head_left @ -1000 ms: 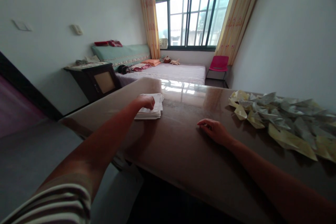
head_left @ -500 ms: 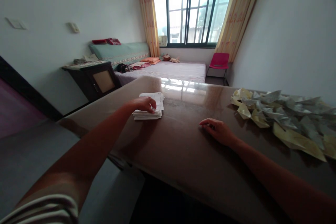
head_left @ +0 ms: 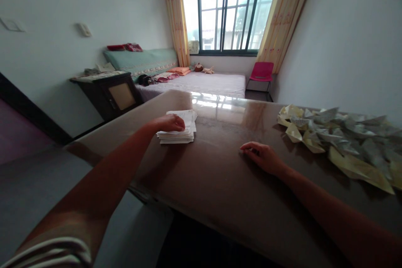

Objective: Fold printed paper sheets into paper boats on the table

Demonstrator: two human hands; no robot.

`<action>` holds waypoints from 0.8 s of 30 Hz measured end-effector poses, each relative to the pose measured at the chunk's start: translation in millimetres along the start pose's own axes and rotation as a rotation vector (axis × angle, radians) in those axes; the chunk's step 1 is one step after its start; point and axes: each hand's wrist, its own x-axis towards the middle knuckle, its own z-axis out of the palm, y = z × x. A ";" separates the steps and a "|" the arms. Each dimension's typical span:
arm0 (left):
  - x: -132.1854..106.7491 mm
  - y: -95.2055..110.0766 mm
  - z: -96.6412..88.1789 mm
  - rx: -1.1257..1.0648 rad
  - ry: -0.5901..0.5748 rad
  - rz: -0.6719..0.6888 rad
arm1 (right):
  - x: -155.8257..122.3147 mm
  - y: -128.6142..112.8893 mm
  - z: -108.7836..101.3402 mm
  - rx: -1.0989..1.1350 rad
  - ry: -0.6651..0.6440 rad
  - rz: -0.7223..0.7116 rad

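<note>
A stack of white paper sheets (head_left: pixel 185 136) lies on the brown table (head_left: pixel 201 184), its edges uneven. Over the top of the stack is my left hand (head_left: pixel 172 123), its fingers curled together against the uppermost sheet; the fingertips are partly hidden. My right hand (head_left: pixel 260 157) rests on the tabletop to the right of the stack. Its index finger points left with the other fingers loosely bent and nothing seen in them. Many folded paper boats (head_left: pixel 342 134), some yellowish and some grey-white, stand crowded together on the table beyond my right hand.
Behind the table is a bed (head_left: pixel 213 81) with a green headboard. A dark bedside cabinet (head_left: pixel 119 96) stands at the left. A pink chair (head_left: pixel 261 72) is near the window (head_left: pixel 232 16) at the back right. The table's near edge runs below my hands.
The fingers of my left hand have closed more on the top of the stack and the hand has shifted slightly left. My right hand stays nearly where it was.
</note>
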 end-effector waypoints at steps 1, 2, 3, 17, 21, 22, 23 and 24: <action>-0.4 -0.9 0.2 -0.037 0.017 -0.004 | 0.0 -0.2 -0.2 0.003 -0.004 0.002; -0.9 -1.9 0.4 -0.063 0.036 -0.008 | 0.0 -0.5 -0.3 0.006 -0.007 0.005; -1.6 -3.1 0.8 -0.098 0.061 -0.014 | 0.0 -0.8 -0.4 0.010 -0.008 0.007; -29.9 -18.2 17.8 -0.643 0.608 -0.135 | 0.9 -1.3 -0.3 0.018 -0.004 0.001; -26.9 -20.5 13.2 -0.642 0.822 -0.106 | 0.7 -1.8 -0.5 0.005 0.012 -0.023; -26.4 -19.4 11.3 -0.621 0.867 -0.091 | 0.7 -1.5 -0.2 0.002 0.019 -0.032; -26.1 -17.0 9.5 -0.592 0.905 -0.071 | 0.6 -0.8 0.4 -0.001 0.024 -0.041; -26.1 -12.9 8.1 -0.553 0.936 -0.047 | 0.6 0.0 1.1 -0.004 0.028 -0.050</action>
